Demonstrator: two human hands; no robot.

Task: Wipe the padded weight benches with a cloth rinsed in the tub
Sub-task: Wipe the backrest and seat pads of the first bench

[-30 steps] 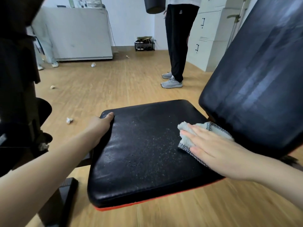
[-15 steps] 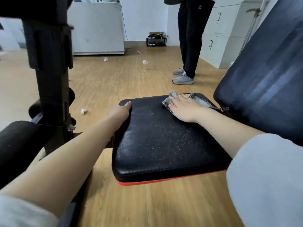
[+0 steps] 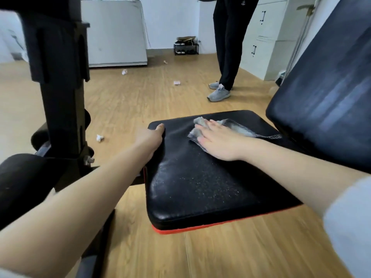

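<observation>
Right hand [image 3: 217, 142]: fingers flat, pressing grey hemmed cloth [image 3: 236, 127] on black padded seat surface [image 3: 200, 187].
Left hand [image 3: 149, 137]: fingers curled around seat edge.
Risk: loose cloth tail may snag near the backrest [image 3: 325, 93]; specks may remain.

Bystander's legs [image 3: 228, 43], shoe rack [image 3: 186, 48], crumpled paper [image 3: 99, 138], cabinets [image 3: 263, 35]

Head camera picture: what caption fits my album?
Right hand presses a cloth on the black seat pad; left hand grips its edge.
</observation>
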